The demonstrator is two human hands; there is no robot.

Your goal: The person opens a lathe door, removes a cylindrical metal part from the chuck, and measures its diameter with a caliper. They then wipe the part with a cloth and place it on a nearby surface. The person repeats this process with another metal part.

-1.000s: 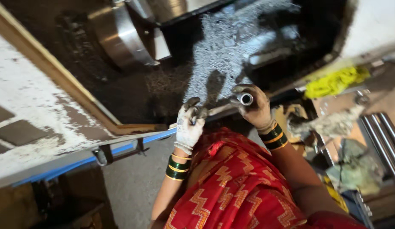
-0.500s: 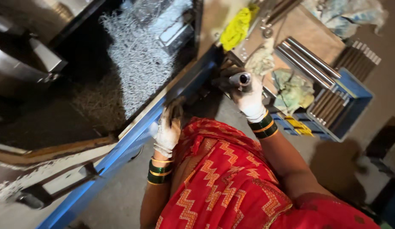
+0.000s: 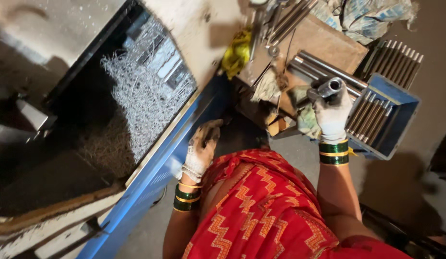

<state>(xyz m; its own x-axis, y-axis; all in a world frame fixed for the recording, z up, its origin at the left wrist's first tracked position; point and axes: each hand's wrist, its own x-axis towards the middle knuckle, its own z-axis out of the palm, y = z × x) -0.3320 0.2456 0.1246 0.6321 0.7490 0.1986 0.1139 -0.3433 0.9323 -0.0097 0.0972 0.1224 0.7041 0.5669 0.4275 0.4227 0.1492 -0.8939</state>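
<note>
My gloved right hand (image 3: 332, 115) grips a short steel tube (image 3: 328, 88), fingers wrapped around its middle; it looks heavy, stiff and slick. At three o'clock sits the blue crate (image 3: 400, 103) of rods. My left hand (image 3: 202, 146) rests loosely curled on the machine's blue edge (image 3: 170, 156).

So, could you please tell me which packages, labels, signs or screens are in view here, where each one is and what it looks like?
No labels, signs or screens show.
Blue crate: right of the right hand, open, rectangular, holding grey metal rods.
Pale crumpled bag: top right, whitish plastic or cloth.
Small tan box: below the cluttered brown bench, too small to tell more.
</note>
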